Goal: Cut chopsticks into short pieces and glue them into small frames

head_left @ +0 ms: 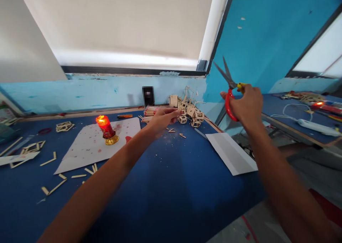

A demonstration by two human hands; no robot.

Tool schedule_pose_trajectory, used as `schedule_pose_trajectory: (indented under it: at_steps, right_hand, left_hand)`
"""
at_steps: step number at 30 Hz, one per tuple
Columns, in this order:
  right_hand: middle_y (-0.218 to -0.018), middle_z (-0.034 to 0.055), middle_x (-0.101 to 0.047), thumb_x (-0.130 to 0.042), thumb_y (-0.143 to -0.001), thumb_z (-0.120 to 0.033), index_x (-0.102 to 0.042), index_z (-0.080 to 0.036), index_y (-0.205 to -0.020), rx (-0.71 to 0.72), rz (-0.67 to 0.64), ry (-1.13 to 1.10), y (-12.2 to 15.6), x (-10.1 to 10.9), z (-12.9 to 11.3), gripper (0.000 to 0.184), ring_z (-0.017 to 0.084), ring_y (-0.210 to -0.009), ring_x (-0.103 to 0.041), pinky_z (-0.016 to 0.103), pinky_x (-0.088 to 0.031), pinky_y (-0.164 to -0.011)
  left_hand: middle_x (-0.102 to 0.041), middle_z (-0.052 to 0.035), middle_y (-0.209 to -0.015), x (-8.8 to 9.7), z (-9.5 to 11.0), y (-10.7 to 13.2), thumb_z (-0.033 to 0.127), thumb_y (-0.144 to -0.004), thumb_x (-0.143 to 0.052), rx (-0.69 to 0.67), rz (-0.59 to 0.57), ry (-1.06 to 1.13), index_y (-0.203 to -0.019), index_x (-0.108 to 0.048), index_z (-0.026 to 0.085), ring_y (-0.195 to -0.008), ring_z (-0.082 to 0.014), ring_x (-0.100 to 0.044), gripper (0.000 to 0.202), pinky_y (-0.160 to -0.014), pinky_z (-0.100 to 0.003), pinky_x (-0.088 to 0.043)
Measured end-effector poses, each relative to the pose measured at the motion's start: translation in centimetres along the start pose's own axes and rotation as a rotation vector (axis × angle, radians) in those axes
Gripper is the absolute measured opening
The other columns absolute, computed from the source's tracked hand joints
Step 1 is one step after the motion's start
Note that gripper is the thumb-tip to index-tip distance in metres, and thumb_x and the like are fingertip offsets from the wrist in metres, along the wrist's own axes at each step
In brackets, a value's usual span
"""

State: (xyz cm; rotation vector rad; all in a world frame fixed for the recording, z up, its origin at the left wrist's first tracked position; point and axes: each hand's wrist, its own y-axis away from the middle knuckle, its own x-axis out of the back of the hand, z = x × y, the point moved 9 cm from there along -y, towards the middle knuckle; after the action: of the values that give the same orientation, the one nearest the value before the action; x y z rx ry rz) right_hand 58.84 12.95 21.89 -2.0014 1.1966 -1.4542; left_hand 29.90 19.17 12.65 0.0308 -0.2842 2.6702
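My right hand (247, 104) is raised over the table's right edge, closed on red-handled scissors (229, 88) whose blades point up and stand apart. My left hand (162, 119) reaches forward over the blue table (165, 193), fingers pinched on a thin wooden stick (179, 107). Just beyond it lies a pile of small wooden stick frames (191, 111). A bundle of sticks (149, 113) lies behind the left hand.
A lit red candle (106, 127) on a gold base stands on a white sheet (91, 148) at left. Loose sticks (53, 188) and stick frames (64, 126) lie at left. Folded white paper (231, 154) overhangs the right edge. A second table (301, 125) stands to the right.
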Motion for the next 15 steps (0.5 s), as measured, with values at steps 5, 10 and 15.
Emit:
schedule_pose_trajectory:
  at_steps: [5, 10, 15]
  right_hand:
    - [-0.113, 0.0199, -0.069, -0.068, -0.084, -0.061, -0.067, -0.016, -0.116, -0.013, -0.058, -0.061, 0.5, 0.2, 0.8, 0.055, 0.039, -0.109, -0.063, 0.054, -0.048, -0.094]
    - [-0.110, 0.0170, -0.070, -0.074, -0.078, -0.062, -0.068, -0.018, -0.107, -0.157, -0.120, -0.160, 1.7, -1.6, 3.9, 0.053, 0.037, -0.103, -0.064, 0.051, -0.049, -0.091]
    - [-0.103, 0.0144, -0.072, -0.072, -0.076, -0.070, -0.070, -0.019, -0.104, -0.243, -0.136, -0.211, 2.7, -2.8, 7.0, 0.058, 0.034, -0.093, -0.066, 0.049, -0.050, -0.086]
  left_hand:
    - [-0.071, -0.0045, -0.100, -1.7, -7.2, -3.2, 0.034, -0.101, -0.066, 0.133, 0.071, -0.057, -0.110, -0.067, 0.014, -0.078, -0.0154, -0.068, 0.022, -0.068, -0.031, -0.060]
    - [-0.068, -0.0101, -0.125, -4.5, -9.8, -5.7, 0.036, -0.101, -0.065, 0.113, 0.300, -0.092, -0.125, -0.065, 0.017, -0.104, -0.0239, -0.069, 0.031, -0.088, -0.044, -0.061]
    - [-0.066, -0.0108, -0.130, -7.3, -10.9, -6.3, 0.036, -0.101, -0.065, 0.128, 0.412, -0.107, -0.126, -0.065, 0.018, -0.111, -0.0258, -0.067, 0.031, -0.095, -0.048, -0.059]
